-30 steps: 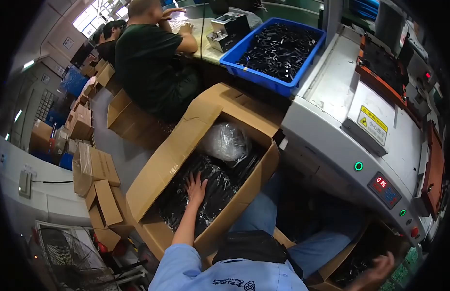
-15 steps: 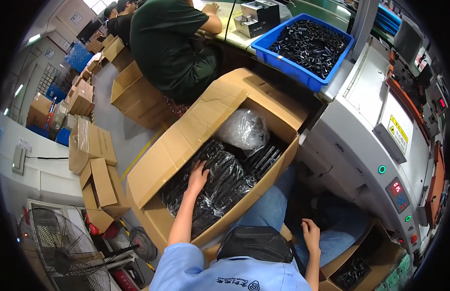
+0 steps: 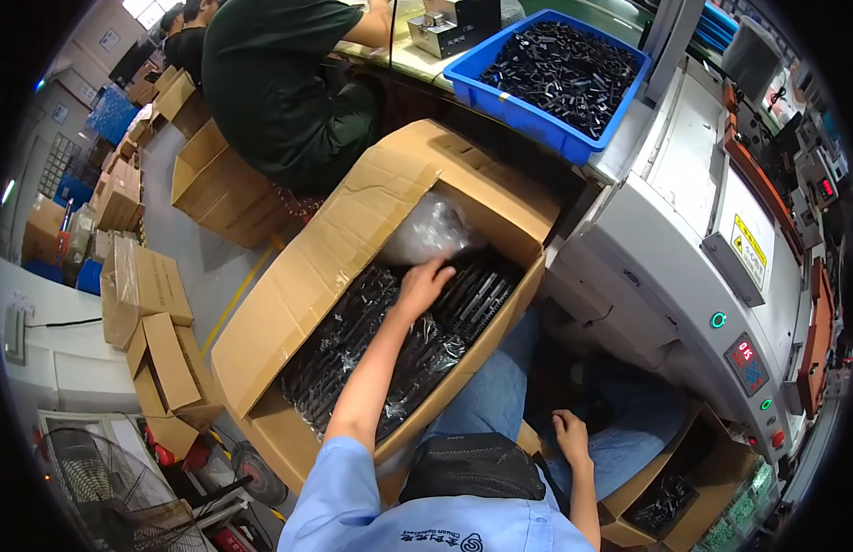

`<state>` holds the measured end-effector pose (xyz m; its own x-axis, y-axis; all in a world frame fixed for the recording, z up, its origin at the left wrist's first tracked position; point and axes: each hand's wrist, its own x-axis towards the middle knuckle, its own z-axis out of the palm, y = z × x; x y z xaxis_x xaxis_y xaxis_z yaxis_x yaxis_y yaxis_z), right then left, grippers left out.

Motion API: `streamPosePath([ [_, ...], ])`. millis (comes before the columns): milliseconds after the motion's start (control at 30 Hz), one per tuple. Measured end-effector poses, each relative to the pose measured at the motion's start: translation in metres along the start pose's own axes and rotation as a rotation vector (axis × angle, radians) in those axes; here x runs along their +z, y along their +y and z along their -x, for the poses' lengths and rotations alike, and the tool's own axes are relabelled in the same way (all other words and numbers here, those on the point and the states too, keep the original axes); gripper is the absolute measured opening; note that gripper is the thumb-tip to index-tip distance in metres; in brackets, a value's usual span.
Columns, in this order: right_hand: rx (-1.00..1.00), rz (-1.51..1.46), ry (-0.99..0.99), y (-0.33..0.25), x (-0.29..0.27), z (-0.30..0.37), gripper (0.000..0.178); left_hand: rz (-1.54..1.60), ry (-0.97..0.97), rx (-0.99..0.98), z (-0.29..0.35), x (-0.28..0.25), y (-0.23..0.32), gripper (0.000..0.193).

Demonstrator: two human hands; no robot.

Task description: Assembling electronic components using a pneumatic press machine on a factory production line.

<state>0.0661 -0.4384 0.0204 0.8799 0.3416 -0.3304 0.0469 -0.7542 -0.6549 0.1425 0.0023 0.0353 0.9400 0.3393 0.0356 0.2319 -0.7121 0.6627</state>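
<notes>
My left hand [image 3: 423, 285] reaches into a large cardboard box [image 3: 297, 281], palm down over rows of thin black plastic strips [image 3: 339, 359]. Its fingers stretch toward a crumpled clear plastic bag [image 3: 426, 228] at the box's far end. They seem to touch its near edge; a firm grip is not visible. Shiny clear film lies over part of the strips. My right hand [image 3: 572, 438] hangs beside my thigh, loosely curled with the fingers slightly apart, nothing visible in it.
A blue bin [image 3: 573, 138] of small black parts stands on the bench ahead. A grey machine [image 3: 629, 258] is at right, with a smaller cardboard box [image 3: 619, 534] below it. A co-worker in dark green [image 3: 270, 92] sits ahead left. A fan [image 3: 86, 478] stands at lower left.
My left hand has moved away and to the right, from the film-covered strips to the bag's edge. The film has shifted, baring more strips. My view has turned slightly; the right hand stays put.
</notes>
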Motion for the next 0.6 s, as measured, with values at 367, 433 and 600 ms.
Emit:
streamPosePath([
  [367,0.048,0.059,-0.035,-0.005,-0.001,-0.001,0.018,-0.345,0.580,-0.028,-0.062,-0.057,-0.076,0.052],
  [433,0.067,0.044,-0.068,-0.005,0.001,-0.004,0.019,-0.424,0.624,0.007,-0.061,-0.053,-0.098,0.052],
  [600,0.053,0.060,-0.072,-0.002,0.003,-0.001,0.019,-0.616,0.737,0.097,-0.053,-0.042,-0.140,0.052],
])
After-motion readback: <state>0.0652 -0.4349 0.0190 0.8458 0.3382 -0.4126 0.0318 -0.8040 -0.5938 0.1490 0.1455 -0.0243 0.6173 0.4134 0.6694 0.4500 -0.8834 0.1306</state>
